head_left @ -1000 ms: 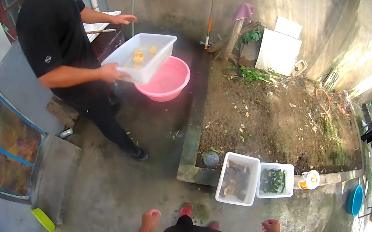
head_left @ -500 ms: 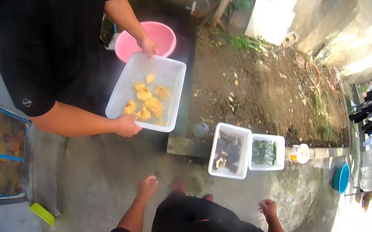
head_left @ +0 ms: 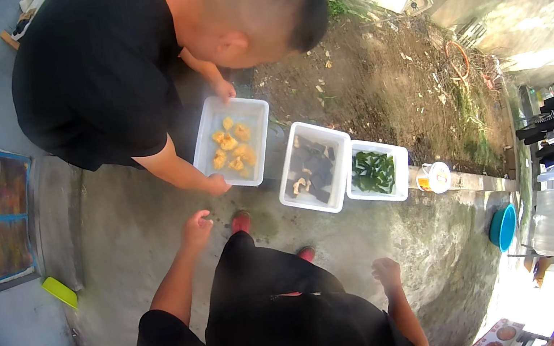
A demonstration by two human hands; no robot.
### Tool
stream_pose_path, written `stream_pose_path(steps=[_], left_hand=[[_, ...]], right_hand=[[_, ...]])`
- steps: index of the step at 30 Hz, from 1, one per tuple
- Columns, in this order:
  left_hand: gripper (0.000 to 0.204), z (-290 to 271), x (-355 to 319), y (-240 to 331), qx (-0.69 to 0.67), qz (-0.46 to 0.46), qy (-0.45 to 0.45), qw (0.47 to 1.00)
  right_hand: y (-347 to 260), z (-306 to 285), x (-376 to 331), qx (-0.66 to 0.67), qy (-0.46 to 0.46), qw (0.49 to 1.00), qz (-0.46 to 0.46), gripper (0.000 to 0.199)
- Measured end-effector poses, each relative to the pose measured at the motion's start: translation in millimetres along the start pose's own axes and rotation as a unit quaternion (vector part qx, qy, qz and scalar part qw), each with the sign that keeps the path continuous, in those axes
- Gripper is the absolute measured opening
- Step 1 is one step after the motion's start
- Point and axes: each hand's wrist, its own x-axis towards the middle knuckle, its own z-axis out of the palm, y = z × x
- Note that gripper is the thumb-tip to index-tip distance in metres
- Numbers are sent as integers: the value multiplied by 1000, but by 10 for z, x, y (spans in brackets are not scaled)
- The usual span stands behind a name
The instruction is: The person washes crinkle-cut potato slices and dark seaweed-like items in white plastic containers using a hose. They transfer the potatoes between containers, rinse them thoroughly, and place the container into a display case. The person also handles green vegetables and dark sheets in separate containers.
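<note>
My left hand (head_left: 197, 232) reaches forward, empty, with its fingers loosely parted, just short of a white plastic tub (head_left: 199, 162) and touching nothing. A co-worker bends down and grips that tub at its near and far sides. Several yellow, frilly clumps (head_left: 226, 140) that look like fungus lie in it, seemingly in water. My right hand (head_left: 386, 273) hangs free at my right side, slightly blurred, its fingers loosely bent and nothing in it. To the right of the co-worker's tub are a second white tub (head_left: 285, 197) with dark, flat pieces (head_left: 316, 166) and a third (head_left: 405, 170) with dark green pieces (head_left: 373, 171).
A small white bucket (head_left: 437, 178) is beyond the third tub, along a low concrete edge. Behind lies a bare dirt plot (head_left: 392, 73). A teal basin (head_left: 503, 228) sits at the right, a lime-green dustpan-like piece (head_left: 60, 293) at the left. Red shoes (head_left: 241, 221) show below me.
The co-worker has bent forward and lowered the tub beside the other two. My view has shifted, and the pink basin has gone out of sight. My hands remain empty.
</note>
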Motion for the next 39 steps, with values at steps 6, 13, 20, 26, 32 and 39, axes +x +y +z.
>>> stream_pose_path(steps=[6, 13, 20, 26, 32, 39], left_hand=[[35, 472, -601, 60, 31, -45, -4, 998], [41, 872, -903, 528, 51, -13, -65, 996], [42, 936, -772, 629, 69, -38, -77, 994], [50, 801, -391, 699, 101, -45, -119, 987], [65, 674, 203, 841, 142, -13, -120, 983], [68, 817, 500, 1367, 233, -64, -184, 953]], right_hand=[[697, -815, 255, 9, 2, 1000, 22, 12], [1314, -1470, 313, 11, 61, 992, 110, 9], [1282, -1372, 276, 32, 14, 994, 100, 11], [893, -1202, 262, -7, -6, 999, 50, 11], [784, -1215, 291, -14, 10, 999, 29, 8], [686, -1283, 96, -20, 48, 997, 56, 8]])
